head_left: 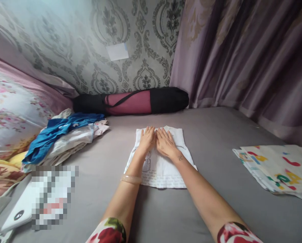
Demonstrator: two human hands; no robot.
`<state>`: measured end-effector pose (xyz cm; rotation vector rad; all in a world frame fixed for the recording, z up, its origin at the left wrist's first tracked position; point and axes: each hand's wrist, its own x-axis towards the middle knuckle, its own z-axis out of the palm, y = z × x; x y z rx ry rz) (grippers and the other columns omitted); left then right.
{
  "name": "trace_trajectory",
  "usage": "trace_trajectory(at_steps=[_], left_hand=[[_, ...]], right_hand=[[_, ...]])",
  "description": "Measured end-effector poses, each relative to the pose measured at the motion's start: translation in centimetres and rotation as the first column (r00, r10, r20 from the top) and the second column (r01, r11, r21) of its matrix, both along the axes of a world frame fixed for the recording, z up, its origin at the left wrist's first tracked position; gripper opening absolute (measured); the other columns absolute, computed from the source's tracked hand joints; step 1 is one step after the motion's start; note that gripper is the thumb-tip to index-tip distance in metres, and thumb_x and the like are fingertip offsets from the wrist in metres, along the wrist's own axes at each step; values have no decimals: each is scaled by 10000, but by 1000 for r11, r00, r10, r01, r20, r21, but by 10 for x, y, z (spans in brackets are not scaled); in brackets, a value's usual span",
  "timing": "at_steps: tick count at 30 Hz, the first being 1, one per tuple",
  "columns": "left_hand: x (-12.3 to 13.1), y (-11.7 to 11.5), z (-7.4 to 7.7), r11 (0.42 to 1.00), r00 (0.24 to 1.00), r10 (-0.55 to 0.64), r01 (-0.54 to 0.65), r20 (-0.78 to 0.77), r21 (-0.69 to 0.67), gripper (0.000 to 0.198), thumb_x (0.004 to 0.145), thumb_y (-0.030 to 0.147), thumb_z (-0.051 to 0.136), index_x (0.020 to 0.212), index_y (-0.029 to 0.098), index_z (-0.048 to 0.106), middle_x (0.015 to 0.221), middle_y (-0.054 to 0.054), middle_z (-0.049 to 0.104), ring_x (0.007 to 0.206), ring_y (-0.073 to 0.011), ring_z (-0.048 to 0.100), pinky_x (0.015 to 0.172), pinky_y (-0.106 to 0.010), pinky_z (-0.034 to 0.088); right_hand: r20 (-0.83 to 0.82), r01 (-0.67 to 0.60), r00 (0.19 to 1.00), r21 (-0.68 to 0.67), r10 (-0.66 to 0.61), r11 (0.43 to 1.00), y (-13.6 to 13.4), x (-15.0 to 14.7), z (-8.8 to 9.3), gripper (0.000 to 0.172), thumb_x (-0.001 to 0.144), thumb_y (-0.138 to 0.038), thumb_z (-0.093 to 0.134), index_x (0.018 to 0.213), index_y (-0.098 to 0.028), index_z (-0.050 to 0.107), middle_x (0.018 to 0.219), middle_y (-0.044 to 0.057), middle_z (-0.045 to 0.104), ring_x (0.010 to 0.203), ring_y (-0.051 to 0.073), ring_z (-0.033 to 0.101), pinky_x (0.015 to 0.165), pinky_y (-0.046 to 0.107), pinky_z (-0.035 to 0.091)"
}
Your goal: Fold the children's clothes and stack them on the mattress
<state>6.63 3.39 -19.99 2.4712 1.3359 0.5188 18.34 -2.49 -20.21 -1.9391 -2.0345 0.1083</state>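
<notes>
Left hand [147,138]: flat, fingers extended, pressing white garment [161,168] to smooth it.
Right hand [166,143]: flat beside it, touching.
Clothes pile [62,138]: well left.
Folded printed cloth [277,168]: well right.

Bare bed [217,135] lies open around the white cloth [163,172]. A clothes pile [65,138] blocks its left, rolled bag [130,101] behind, patterned cloth [277,168] right.

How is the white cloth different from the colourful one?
The white cloth is nearly plain; the colourful cloth has red, green and yellow shapes. The left hand and right hand lie flat on the white cloth; nothing touches the colourful cloth. Both lie folded on the bed.
</notes>
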Motion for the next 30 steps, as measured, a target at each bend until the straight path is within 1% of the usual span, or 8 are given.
trace_trajectory(at_steps=[4,8,10,15,18,22,27,30], left_hand=[[-2,2,-5,998,999,1,2,-40,58,498,978,277,270,1443,139,388,1533,-136,366,1467,-266,211,1191,-481,101],[-1,-2,-10,996,991,3,-15,-132,-90,530,986,343,252,1464,150,378,1554,-126,324,1465,-296,206,1177,-508,143],[-2,-3,-13,993,989,10,-27,-149,-114,532,988,350,243,1470,169,375,1563,-114,306,1464,-303,206,1171,-521,148],[-4,-1,-18,998,989,13,-22,-145,-61,510,990,354,244,1459,220,396,1553,-91,338,1460,-288,226,1169,-521,165],[-3,1,-17,1000,993,2,-5,-120,-25,505,990,365,254,1444,210,412,1539,-110,361,1451,-284,255,1165,-518,184],[1,-1,-14,996,998,18,-13,-59,84,507,990,359,256,1441,188,414,1544,-122,350,1466,-267,216,1185,-492,132],[0,-5,-16,998,986,2,-12,-165,-62,524,987,364,263,1461,183,393,1562,-121,307,1462,-300,213,1174,-512,158],[-1,-5,-17,998,985,1,-13,-174,-65,534,989,365,251,1469,171,383,1568,-130,287,1464,-306,206,1175,-515,147]], right_hand=[[-7,5,1000,17,-5,1000,5,1,-5,586,944,-248,278,1492,-46,329,1580,109,257,1476,234,139,1199,424,30],[-45,33,998,-62,-36,998,6,1,-12,582,955,-265,258,1490,-49,336,1558,117,314,1458,231,209,1194,406,79],[-55,34,998,-70,-38,997,6,1,-13,583,955,-269,263,1494,-56,331,1560,114,310,1458,228,210,1194,403,80],[-52,30,998,-68,-33,997,3,1,-8,577,954,-261,263,1485,-52,349,1556,119,312,1455,231,223,1192,420,109],[-47,46,998,-75,-50,996,3,2,-2,567,951,-258,274,1484,-85,364,1553,106,323,1451,222,238,1189,406,133],[-27,108,994,12,-108,994,4,3,-3,569,956,-247,273,1489,-60,345,1565,127,289,1467,224,186,1195,397,84],[-41,155,987,-3,-155,988,5,3,-18,568,970,-289,265,1473,-46,369,1548,145,325,1456,238,219,1188,397,105],[-43,148,988,2,-148,989,5,4,-22,577,972,-296,255,1473,-31,363,1549,151,321,1456,246,216,1188,399,99]])
